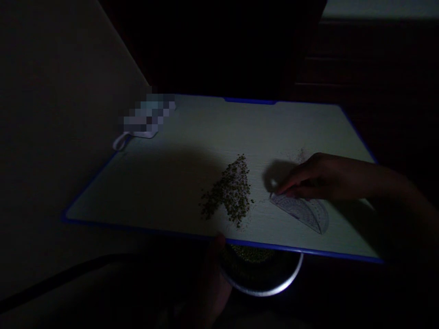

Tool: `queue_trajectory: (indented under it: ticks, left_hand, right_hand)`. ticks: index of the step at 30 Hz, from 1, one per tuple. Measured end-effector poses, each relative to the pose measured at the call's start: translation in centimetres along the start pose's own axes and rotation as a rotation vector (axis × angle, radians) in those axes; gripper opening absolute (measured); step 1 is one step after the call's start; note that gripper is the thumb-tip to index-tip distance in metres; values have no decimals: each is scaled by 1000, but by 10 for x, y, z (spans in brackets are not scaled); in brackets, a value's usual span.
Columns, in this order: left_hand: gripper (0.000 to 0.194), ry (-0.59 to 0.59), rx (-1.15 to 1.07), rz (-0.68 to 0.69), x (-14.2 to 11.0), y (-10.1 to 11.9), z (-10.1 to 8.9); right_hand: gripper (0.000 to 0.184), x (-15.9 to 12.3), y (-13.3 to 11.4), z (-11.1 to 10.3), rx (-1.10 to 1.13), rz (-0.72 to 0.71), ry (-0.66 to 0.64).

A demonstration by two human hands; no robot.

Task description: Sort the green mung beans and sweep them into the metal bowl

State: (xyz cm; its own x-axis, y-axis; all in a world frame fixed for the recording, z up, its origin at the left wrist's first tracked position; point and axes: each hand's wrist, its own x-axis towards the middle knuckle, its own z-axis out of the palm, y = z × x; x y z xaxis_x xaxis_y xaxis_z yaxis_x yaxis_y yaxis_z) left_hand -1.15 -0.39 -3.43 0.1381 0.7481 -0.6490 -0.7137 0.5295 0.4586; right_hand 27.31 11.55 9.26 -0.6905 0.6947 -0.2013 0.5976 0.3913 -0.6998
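Observation:
A loose heap of small greenish-brown beans or seeds (pixel 236 194) lies on a pale board with a blue edge (pixel 178 132). To the right of the heap, my right hand (pixel 318 176) pinches a clear half-round protractor (pixel 298 210) by its upper part, its straight edge facing the heap. My left hand (pixel 216 283) is at the left side of a metal-rimmed bowl (pixel 270 292) under the board's near edge. Its thumb touches that edge, and the other fingers are mostly hidden. Many green beans (pixel 252 253) show inside the bowl, which the board partly covers.
A pale device with a strap loop (pixel 147 125), partly pixelated, sits at the board's far left corner. A light wall (pixel 61 91) rises on the left. A dark cable or bar (pixel 68 278) crosses the lower left. The scene is very dim.

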Motion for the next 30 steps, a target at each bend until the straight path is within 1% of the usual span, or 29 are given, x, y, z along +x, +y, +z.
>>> queue_trajectory:
  ticks: [3,6,9,12,15,17,19,21,24,29,30]
  left_hand:
    - [25,-12,-51,-16,3,-2,-4]
    - [23,-19,-77,-45,7,-4,-9]
    - [29,-98,-111,-97,10,-6,-13]
    - [32,-141,-148,-88,10,-5,-14]
    - [37,-113,-148,-67,8,-3,-9]
    - [43,-90,-137,-96,6,0,-5]
    - [49,-30,-150,-110,5,3,-1]
    - [54,39,-162,-123,5,5,2]
    - [58,76,-184,-139,6,6,3]
    - [58,44,-234,-184,9,3,-3]
    - [56,11,-234,-201,10,2,-4]
  right_hand:
    - [30,2,-5,3,38,-15,5]
    - [26,11,-13,14,63,-103,-14]
    - [24,21,-19,26,81,-170,-30]
    - [24,23,-17,28,48,-149,6]
    - [24,15,-4,17,4,-66,61]
    - [23,7,7,7,8,7,95]
    - [22,-1,16,-4,25,81,132]
    - [22,-6,22,-11,22,124,162]
    - [24,-8,20,-12,0,107,164]
    - [23,4,7,6,1,-25,91]
    - [24,8,5,10,0,-47,87]
